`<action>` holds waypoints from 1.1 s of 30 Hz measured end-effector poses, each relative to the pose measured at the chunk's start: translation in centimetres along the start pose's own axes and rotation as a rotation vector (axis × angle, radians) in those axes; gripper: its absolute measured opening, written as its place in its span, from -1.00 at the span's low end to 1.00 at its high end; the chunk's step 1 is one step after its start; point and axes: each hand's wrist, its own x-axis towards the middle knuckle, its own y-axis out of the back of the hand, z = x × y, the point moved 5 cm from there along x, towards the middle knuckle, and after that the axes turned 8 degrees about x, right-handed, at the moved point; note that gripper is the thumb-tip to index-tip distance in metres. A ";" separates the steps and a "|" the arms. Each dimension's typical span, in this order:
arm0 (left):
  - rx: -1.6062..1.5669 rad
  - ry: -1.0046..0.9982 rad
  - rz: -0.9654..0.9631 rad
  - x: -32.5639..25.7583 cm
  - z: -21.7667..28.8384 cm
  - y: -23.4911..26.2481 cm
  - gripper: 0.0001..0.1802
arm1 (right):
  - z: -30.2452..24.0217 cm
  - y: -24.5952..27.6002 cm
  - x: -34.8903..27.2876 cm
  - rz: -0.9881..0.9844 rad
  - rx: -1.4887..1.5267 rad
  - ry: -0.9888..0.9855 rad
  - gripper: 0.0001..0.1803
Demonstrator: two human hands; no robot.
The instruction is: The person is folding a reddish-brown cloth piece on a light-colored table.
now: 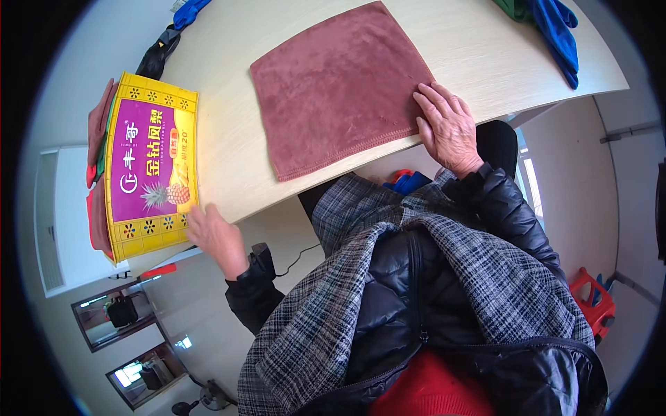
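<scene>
A reddish-brown plush cloth (340,90), roughly square with a stitched hem, lies flat on the pale wooden table (479,55). My right hand (447,128) rests on the cloth's right edge, fingers stretched out and holding nothing. To the left, my left hand (216,237) is beside the lower right corner of a yellow plastic basket (187,104), its fingers apart and a little blurred. Whether they touch the basket I cannot tell. The basket's side carries a purple panel with a pineapple picture, and folded cloths (101,132) stick out behind it.
Blue and green cloth (548,31) hangs over the table's far right. Black and blue fabric (161,54) lies at its far left edge. Below the table edge, something blue (409,183) shows by my lap. A red plastic stool (593,301) stands at the lower right.
</scene>
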 end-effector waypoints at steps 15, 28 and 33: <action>-1.074 -0.126 0.151 4.4 13.3 -0.8 -0.90 | -0.1 0.3 -0.1 -0.008 -0.047 0.002 -0.51; -0.313 0.058 0.406 -0.4 -0.1 0.8 -0.86 | 0.0 -0.1 0.0 0.010 -0.049 0.013 -0.51; -1.024 -0.259 0.231 1.6 11.9 3.2 -0.71 | 0.1 0.0 -0.2 0.014 -0.056 0.011 -0.52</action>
